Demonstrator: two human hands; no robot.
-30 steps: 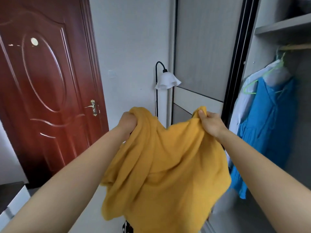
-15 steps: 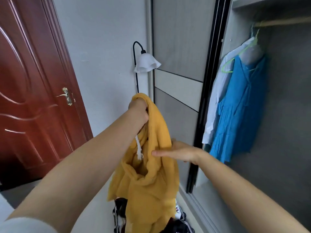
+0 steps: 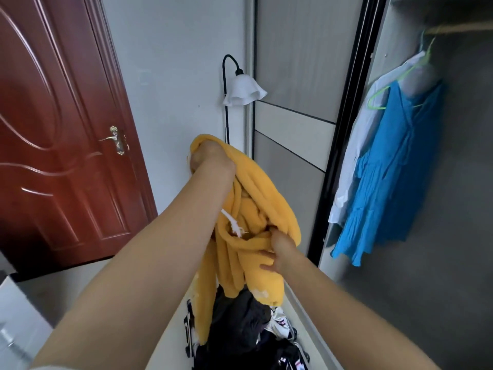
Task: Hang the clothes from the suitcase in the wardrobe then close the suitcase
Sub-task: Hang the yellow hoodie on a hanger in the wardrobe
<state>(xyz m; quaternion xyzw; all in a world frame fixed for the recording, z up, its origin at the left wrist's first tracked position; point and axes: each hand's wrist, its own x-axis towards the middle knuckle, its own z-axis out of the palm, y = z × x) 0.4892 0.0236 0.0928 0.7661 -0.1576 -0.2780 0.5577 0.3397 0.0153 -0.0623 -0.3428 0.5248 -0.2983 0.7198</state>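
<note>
A yellow hooded garment (image 3: 256, 209) with a white drawstring hangs bunched in front of me. My left hand (image 3: 210, 157) grips its top, held high. My right hand (image 3: 278, 249) clutches a fold lower down, near the hood opening. Below, the open suitcase (image 3: 188, 335) on the floor holds dark and patterned clothes (image 3: 240, 324). To the right the wardrobe (image 3: 458, 182) stands open, with a blue dress (image 3: 386, 169) and a white shirt (image 3: 354, 145) on green hangers (image 3: 378, 94) from the rail (image 3: 458, 29).
A red-brown door (image 3: 58, 129) with a brass handle fills the left. A floor lamp (image 3: 244, 88) with a white shade stands by the wall, beside the sliding wardrobe door (image 3: 296, 102). A white object (image 3: 18, 324) sits at lower left.
My right hand let go of the garment's upper edge, dropped and took hold of a lower fold. The garment went from spread wide to hanging bunched. My view tilted down, showing the suitcase.
</note>
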